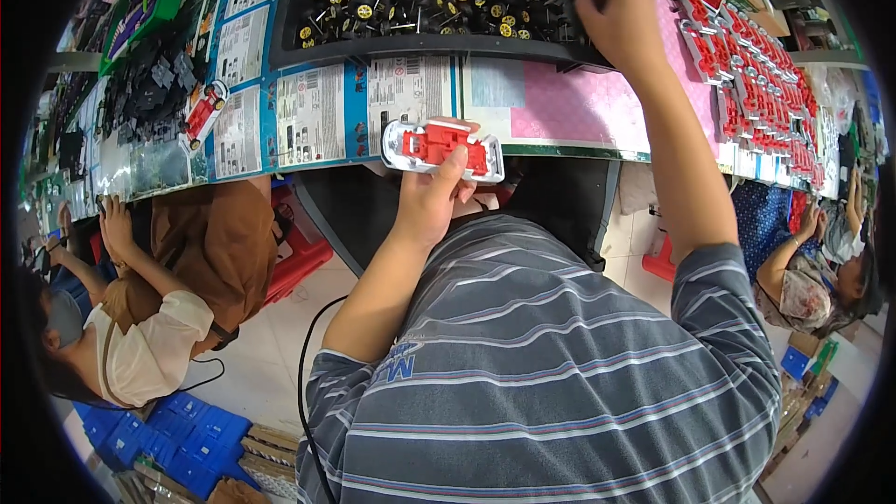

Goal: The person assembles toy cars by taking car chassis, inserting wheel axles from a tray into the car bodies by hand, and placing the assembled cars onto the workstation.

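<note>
My left hand (436,194) grips a white toy car body (397,144) just off the table's near edge. The car's open side faces up, showing a red inner part (478,157), and my thumb presses on it. My right hand (623,23) reaches over the right end of a black tray (373,45). Its thumb and forefinger are curved but apart, close to the wheels, with nothing plainly between them. Many small black wheels with yellow hubs (509,19), some on metal axles, fill the tray.
Rows of red-and-white car bodies (761,98) lie at the right. At the left are a pile of black plastic parts (154,84) and one car with wheels (203,116). A pink sheet (569,107) covers part of the table. Other people sit at both sides.
</note>
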`<state>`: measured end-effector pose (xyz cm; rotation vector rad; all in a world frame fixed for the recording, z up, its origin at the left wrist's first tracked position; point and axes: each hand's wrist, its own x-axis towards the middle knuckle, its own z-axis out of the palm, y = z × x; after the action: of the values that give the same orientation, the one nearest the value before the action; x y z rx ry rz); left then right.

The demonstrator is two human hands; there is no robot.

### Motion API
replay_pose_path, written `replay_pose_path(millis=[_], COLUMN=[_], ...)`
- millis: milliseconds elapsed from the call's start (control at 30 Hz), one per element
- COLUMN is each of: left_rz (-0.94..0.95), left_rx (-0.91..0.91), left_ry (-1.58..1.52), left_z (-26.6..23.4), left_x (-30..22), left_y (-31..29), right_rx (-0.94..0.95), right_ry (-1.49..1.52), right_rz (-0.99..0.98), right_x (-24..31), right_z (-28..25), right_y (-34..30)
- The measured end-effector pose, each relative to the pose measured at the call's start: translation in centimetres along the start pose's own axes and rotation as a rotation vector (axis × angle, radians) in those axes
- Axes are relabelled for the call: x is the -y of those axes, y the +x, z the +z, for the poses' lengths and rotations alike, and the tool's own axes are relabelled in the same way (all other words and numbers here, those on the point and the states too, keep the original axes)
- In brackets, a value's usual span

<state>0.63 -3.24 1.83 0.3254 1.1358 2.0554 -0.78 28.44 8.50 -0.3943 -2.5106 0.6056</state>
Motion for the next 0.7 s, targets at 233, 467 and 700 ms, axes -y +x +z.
replay_pose_path(millis=[233,467,700], left_rz=[-0.070,-0.089,-0.069], left_rx=[-0.022,-0.038,-0.093], left_ry=[-0.003,-0.060,-0.040], left_z=[0.5,1.5,0.7], left_x=[0.3,1.0,0.8], left_y=[1.6,2.2,0.8], right_rx=[-0.009,0.569,0.720], right_ry=[0.201,0.004,-0.062], right_rz=[-0.139,-0.013,-0.029], right_x=[5.4,0.0,-1.1], right_z=[-2.3,-0.4,1.6], right_y=[-6.2,0.7,2.4])
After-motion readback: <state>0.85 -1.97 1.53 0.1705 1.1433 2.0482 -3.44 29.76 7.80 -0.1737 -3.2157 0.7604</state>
